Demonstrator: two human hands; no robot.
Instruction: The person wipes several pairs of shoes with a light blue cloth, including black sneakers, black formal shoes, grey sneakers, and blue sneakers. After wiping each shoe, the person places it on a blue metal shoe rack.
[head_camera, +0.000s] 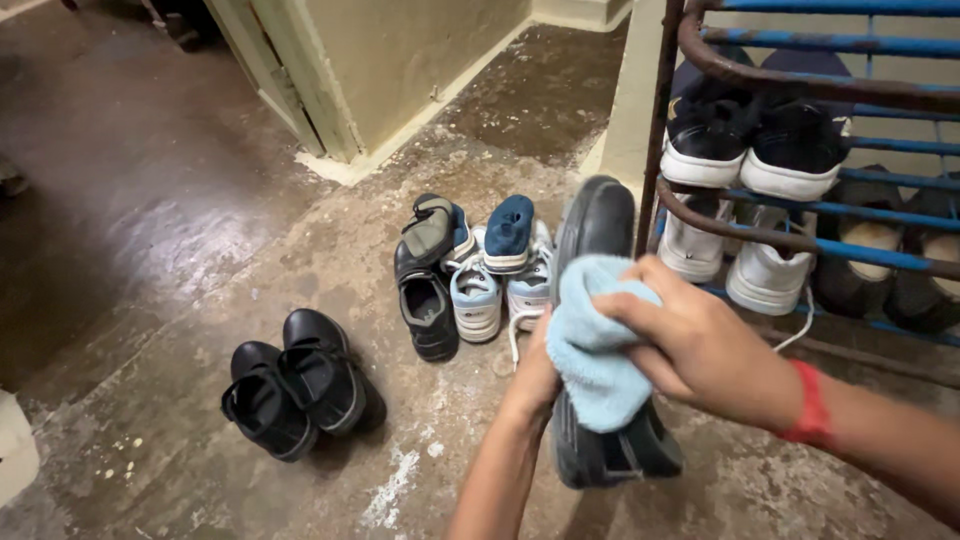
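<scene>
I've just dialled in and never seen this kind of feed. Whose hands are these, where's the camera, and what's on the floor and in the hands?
There is one picture, taken by a camera on a person's head, looking down at their bare hands. The left hand holds up a dark shoe. The right hand, with a red wristband, presses a light blue cloth against it. On the concrete floor sit a pair of black shoes and a cluster of small shoes. To the right, a rusty blue rack holds more shoes.
</scene>
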